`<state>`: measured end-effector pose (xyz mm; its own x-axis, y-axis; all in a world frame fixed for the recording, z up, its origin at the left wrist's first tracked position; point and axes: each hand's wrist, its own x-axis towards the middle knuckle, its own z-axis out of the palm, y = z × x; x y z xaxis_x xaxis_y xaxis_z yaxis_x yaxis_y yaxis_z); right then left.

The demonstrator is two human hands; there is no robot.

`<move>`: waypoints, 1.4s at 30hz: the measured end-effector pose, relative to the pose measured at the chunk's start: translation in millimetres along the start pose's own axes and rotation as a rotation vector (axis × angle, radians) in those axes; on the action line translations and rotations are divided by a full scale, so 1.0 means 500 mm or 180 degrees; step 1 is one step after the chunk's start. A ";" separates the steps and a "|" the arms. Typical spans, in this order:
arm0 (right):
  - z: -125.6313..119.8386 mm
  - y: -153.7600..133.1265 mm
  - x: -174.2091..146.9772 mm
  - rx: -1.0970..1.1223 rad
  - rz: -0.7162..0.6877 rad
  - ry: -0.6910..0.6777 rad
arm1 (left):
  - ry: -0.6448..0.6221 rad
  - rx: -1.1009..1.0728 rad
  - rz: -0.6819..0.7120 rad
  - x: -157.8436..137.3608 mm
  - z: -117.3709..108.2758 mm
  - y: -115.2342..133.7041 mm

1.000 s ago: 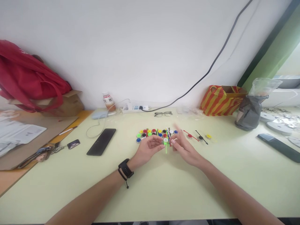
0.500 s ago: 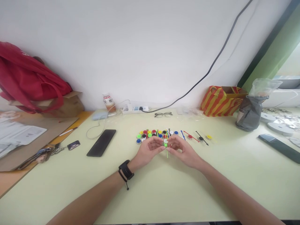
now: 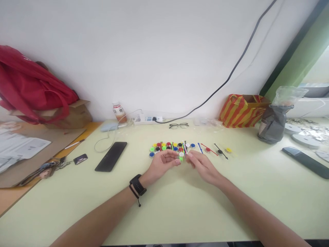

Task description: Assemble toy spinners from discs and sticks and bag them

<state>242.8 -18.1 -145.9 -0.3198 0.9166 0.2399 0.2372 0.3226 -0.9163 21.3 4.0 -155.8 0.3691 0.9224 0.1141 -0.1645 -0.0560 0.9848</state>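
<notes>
My left hand (image 3: 164, 163) is closed, thumb and fingertips pinching a small piece with a round white cap and a bright green part (image 3: 181, 157). Close by on the right, my right hand (image 3: 203, 166) has its thumb and fingers pressed together; what lies in the pinch is hidden. Just behind both hands sit rows of small round coloured discs (image 3: 168, 144), with several thin arrow pointers among them. Beyond my right hand lie a blue pointer (image 3: 200, 148), a red arrow (image 3: 210, 150), a black arrow (image 3: 221, 152) and a yellow disc (image 3: 228, 150).
A black phone (image 3: 111, 156) lies left of my hands. Eyeglasses (image 3: 179, 126), a power strip (image 3: 149, 120) and a bottle (image 3: 119, 112) line the wall side. On the right are a striped bag (image 3: 240, 112), a grey bag (image 3: 272, 125) and a dark long case (image 3: 307, 162).
My right hand has turned, its fingers now closer together and slightly raised. The long green pointer tip that hung below the white cap no longer shows. My left hand has barely moved.
</notes>
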 end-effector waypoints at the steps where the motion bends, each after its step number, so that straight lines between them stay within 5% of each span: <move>1: -0.001 0.001 0.001 0.0054 0.0106 -0.0054 | 0.0019 -0.0008 -0.0012 0.000 0.000 0.000; 14: 0.007 -0.005 0.002 0.0184 -0.0069 -0.0179 | -0.0109 0.0081 -0.0033 -0.004 0.000 0.007; 22: 0.007 0.005 -0.004 -0.0083 -0.0339 0.0252 | -0.0097 -0.0026 -0.0106 -0.003 0.000 0.004; 27: -0.001 0.011 0.001 -0.0071 0.0291 0.0085 | -0.0024 -0.0039 -0.0201 -0.004 0.001 0.003; 35: 0.001 -0.008 0.004 0.0302 -0.0034 -0.0185 | -0.0119 0.0020 -0.0125 -0.004 0.001 0.003; 42: 0.011 -0.001 0.005 -0.0069 -0.0100 -0.0344 | -0.0149 0.0155 -0.0102 -0.007 -0.002 0.002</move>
<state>236.9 -17.2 -146.4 -0.4242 0.8755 0.2315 0.2448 0.3570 -0.9015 18.9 1.1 -155.3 0.4160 0.9052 0.0872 -0.1077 -0.0461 0.9931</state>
